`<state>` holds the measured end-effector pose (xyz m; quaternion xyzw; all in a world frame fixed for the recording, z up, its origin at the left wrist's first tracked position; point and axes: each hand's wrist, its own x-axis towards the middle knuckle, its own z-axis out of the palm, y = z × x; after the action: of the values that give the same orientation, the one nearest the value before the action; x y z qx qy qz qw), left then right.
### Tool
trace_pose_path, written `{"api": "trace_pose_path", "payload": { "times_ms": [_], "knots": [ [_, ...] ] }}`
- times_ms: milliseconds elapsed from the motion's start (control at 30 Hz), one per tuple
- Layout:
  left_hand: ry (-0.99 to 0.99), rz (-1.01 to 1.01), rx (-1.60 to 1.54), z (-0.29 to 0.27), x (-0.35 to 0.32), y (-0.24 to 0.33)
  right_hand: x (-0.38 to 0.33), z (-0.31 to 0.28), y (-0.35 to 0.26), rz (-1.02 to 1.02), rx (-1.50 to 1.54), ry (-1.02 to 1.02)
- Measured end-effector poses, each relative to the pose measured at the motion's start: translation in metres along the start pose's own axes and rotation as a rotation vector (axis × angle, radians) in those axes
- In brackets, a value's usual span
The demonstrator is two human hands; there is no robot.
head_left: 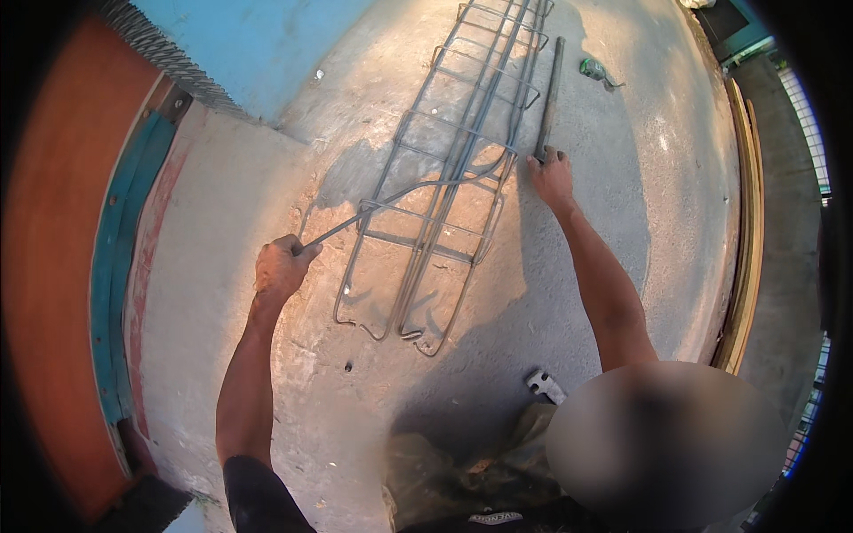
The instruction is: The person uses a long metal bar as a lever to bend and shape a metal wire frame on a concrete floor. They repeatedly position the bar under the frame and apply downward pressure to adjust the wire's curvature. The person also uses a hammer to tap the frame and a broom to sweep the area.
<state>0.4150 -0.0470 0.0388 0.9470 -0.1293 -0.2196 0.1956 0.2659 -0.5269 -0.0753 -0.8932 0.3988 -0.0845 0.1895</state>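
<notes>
A long rebar cage (459, 151) of straight bars and bent ties lies on the concrete floor in front of me, its hooked bar ends toward me. My left hand (283, 266) is closed around the end of a bent steel rod (336, 230), left of the cage. That rod runs slantwise over the cage and curves up near its right side. On the cage's right, my right hand (554, 180) grips the near end of a dark metal pipe (552, 93), which points away from me.
A notched metal tool (544, 385) lies near my legs. Beyond the pipe is a small green object (595, 68). Wooden planks (742, 240) run along the right edge. Leftward stand a teal metal frame (114, 275) and an orange panel (53, 222); a blue surface (249, 44) is at far left.
</notes>
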Motion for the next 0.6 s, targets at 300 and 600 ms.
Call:
{"api": "trace_pose_path", "payload": {
  "times_ms": [300,600],
  "knots": [
    [-0.004,-0.222,-0.02,0.016,-0.05,0.033,-0.039,0.021,0.037,-0.025,-0.261,0.046],
    [-0.009,-0.148,-0.022,0.011,-0.031,0.014,-0.042,0.02,0.035,-0.02,-0.304,-0.008]
  ]
}}
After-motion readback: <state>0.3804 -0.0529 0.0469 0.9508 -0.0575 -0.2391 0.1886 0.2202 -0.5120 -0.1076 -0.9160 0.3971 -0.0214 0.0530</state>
